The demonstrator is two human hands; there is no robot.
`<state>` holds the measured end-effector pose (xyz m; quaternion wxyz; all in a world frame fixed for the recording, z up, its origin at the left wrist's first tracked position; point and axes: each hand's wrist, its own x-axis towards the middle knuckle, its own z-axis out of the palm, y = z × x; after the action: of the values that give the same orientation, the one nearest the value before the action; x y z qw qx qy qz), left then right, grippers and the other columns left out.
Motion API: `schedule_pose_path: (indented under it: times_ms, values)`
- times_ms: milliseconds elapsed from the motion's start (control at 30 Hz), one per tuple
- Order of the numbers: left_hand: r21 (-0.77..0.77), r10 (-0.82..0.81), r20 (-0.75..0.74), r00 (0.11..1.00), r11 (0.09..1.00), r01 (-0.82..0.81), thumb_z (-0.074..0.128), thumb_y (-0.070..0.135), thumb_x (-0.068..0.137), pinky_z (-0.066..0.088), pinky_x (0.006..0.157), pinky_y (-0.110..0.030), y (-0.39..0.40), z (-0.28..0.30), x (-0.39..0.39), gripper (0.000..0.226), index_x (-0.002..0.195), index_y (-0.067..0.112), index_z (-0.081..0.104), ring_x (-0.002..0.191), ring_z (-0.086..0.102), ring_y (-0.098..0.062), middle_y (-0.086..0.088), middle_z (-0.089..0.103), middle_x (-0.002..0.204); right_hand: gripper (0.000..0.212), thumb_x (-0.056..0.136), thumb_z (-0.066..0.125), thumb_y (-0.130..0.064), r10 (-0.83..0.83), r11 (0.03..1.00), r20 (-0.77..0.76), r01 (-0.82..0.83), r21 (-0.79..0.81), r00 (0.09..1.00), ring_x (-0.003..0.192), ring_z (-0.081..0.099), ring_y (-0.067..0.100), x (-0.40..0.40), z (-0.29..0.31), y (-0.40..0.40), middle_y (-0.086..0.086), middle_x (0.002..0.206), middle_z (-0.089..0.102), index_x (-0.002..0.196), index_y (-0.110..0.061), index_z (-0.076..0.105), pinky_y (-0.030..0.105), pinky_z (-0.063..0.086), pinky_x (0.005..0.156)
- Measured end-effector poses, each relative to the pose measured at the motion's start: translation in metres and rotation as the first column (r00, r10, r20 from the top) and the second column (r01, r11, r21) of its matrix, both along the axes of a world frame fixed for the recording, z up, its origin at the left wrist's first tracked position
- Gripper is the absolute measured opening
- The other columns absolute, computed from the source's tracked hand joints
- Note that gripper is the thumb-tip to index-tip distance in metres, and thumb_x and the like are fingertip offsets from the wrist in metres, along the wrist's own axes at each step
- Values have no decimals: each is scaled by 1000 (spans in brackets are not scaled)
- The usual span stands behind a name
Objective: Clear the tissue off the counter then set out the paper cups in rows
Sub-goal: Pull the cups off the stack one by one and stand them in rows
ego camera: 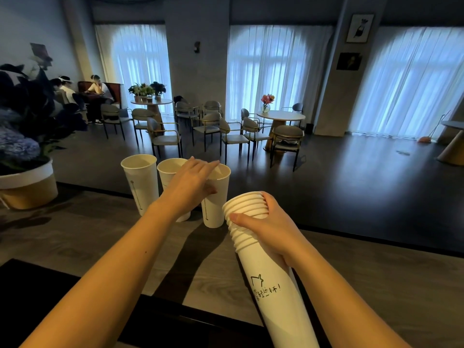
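Three tall white paper cups stand upright in a row near the counter's far edge: the left cup (pixel 139 182), the middle cup (pixel 168 174) and the right cup (pixel 216 207). My left hand (pixel 190 180) reaches over them and grips the right cup at its rim and upper side. My right hand (pixel 266 223) is closed around a nested stack of paper cups (pixel 271 280), held tilted above the counter with its open rims pointing up and left. The stack bears black handwriting and a small drawing. No tissue is visible on the counter (pixel 105 237).
A flower pot (pixel 27 189) with blue hydrangeas stands at the counter's left end. A dark sunken panel (pixel 50 292) lies along the near edge. Beyond the counter are chairs, round tables and seated people.
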<state>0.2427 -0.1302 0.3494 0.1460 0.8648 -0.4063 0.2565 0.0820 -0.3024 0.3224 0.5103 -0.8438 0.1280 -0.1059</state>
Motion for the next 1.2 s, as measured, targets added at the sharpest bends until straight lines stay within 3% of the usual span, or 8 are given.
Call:
schedule_pose_path:
  times_ms: [100,200,300,467,767,833,933,1200]
  values:
    - [-300,-173,-202,964,948,107,52,33,97,45,99,-36,-3,12,-25,35,132,27,53,123,49,-14,5,58,128,117,49,70,-81,-22,999,-4,21,-28,1000,107,58,10,-3,4,-1,-11,126,57,151,-42,27,36,52,85]
    - [-284,-405,-555,727,913,291,38,41,101,48,85,-21,-7,23,-51,28,109,42,64,101,59,4,21,67,104,106,63,77,-70,-40,999,7,40,-15,999,107,59,12,-5,6,-2,-8,127,58,152,-37,28,35,51,84]
    - [-191,-404,-602,688,910,368,47,39,99,47,81,-24,-8,28,-64,21,100,39,68,92,62,2,15,69,96,92,65,78,-68,-58,998,-5,58,-22,998,102,63,11,-11,11,-2,-7,119,65,142,-30,44,32,52,79]
    - [-359,-513,-662,546,857,371,63,29,92,53,82,-32,-7,34,-70,10,98,24,69,91,67,-12,3,70,94,76,65,77,-68,-35,997,-48,32,-67,998,92,65,9,-24,15,-3,-9,105,66,125,-29,51,28,51,69]
    - [-699,-270,-280,921,715,-3,60,30,93,42,66,-18,-19,68,-52,13,106,29,56,85,55,2,19,56,93,109,41,71,-82,-104,993,-90,99,-59,990,98,65,13,-44,19,-31,-6,111,66,133,-27,50,36,55,80]
    - [-544,-189,-181,965,837,62,62,27,92,45,68,-24,-30,62,-52,18,109,20,58,84,56,-3,8,60,95,110,40,71,-82,-119,992,-97,114,-57,988,100,64,14,-46,17,-36,-6,113,65,134,-28,49,36,55,81]
    - [-218,-130,-185,974,972,89,62,26,91,43,96,-47,-56,33,-57,25,114,16,59,122,50,-33,-11,63,119,110,42,73,-81,-128,992,-92,125,-31,988,99,63,13,-47,11,-40,-7,113,64,136,-29,47,35,54,78]
    - [-47,-93,-29,995,995,91,68,22,87,30,111,-44,-80,-17,-46,23,109,17,62,124,53,-29,-8,66,125,110,43,71,-83,-149,989,-69,150,-4,986,94,59,5,-42,-1,-51,-17,107,59,137,-34,42,25,45,64]
